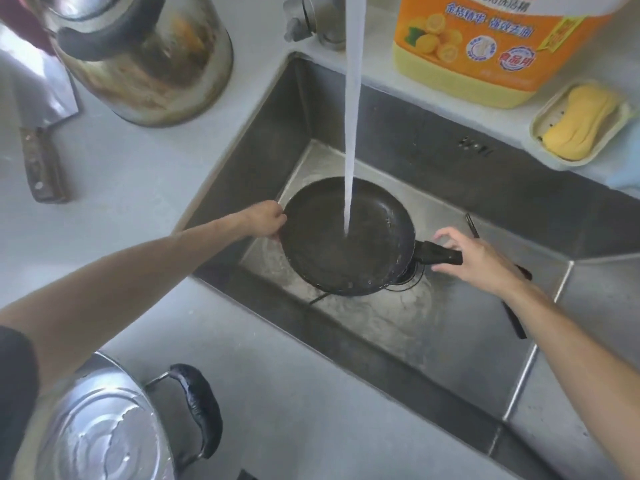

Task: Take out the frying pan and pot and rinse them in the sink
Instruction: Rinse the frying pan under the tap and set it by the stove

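Rinse step, frying pan (346,237) in hand. It sits low in the sink (467,327), tilted, its near-right edge over the drain, with the tap stream (351,133) landing near the middle of the dark inner face. Water film and splash show on the sink floor round it.

Left hand (265,220): fingers curled over the pan's far-left rim, gripping it. Right hand (474,258): hovers at the stub handle (438,256), fingers spread and relaxed, thumb below and index above it; looks just off or barely touching, not clamped. Hands well apart, one each side of the pan.

Pot (107,424): steel, on the table at near left, outside the sink, black side handle toward the sink. Its inside looks wet and shiny; cannot tell whether that counts as rinsed.

Other stuff: a stained steel kettle (145,53) and a cleaver (38,109) on the table at far left; detergent jug (491,43) and yellow soap in a dish (581,123) on the far-right ledge; chopsticks (516,323) lie in the sink at right.

Judgement: pan rinse in progress, roughly mid-task. Next move calls for the right hand to close on the handle, then tip or swirl the pan so the water sweeps the whole surface and drains out, with the left steadying the rim. After that, pan out and pot under the tap if needed.
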`<state>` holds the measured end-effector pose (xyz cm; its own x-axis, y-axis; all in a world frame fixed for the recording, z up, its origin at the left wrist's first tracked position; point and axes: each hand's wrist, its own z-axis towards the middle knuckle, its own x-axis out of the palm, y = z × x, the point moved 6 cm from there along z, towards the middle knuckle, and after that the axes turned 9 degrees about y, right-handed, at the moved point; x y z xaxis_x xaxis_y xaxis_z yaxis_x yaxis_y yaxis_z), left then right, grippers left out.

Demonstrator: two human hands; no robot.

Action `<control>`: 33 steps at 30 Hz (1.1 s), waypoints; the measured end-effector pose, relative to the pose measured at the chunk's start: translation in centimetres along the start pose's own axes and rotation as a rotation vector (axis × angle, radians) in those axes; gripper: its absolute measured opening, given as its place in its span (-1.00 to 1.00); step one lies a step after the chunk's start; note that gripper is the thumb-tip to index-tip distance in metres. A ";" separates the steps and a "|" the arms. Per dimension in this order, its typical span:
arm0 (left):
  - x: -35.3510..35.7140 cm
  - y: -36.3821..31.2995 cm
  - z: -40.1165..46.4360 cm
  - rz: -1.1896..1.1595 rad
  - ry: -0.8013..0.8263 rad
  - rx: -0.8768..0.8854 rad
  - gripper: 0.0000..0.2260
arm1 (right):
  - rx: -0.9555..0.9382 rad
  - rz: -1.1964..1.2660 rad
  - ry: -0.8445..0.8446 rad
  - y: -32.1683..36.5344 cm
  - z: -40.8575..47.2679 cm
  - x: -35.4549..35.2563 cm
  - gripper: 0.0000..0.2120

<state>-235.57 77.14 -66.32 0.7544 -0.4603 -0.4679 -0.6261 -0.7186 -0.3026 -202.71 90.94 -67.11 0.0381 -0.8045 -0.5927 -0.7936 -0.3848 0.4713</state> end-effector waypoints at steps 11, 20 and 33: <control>0.8 0.1 0.4 0.141 0.128 -0.037 -0.63 | 0.019 0.062 -0.170 -0.7 0.1 2.9 -0.65; -13.6 -7.1 -10.0 -0.779 -0.807 0.658 -0.71 | 0.005 0.041 -0.174 -0.1 -0.4 2.4 -0.68; -14.5 -11.3 -6.9 -0.477 -1.042 0.675 -0.76 | 0.016 0.079 -0.183 -0.4 -0.1 2.9 -0.64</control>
<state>-238.10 88.36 -50.38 0.6131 0.5922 -0.5229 -0.5467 -0.1598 -0.8219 -202.24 88.73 -68.94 -0.1345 -0.7353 -0.6642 -0.7991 -0.3158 0.5115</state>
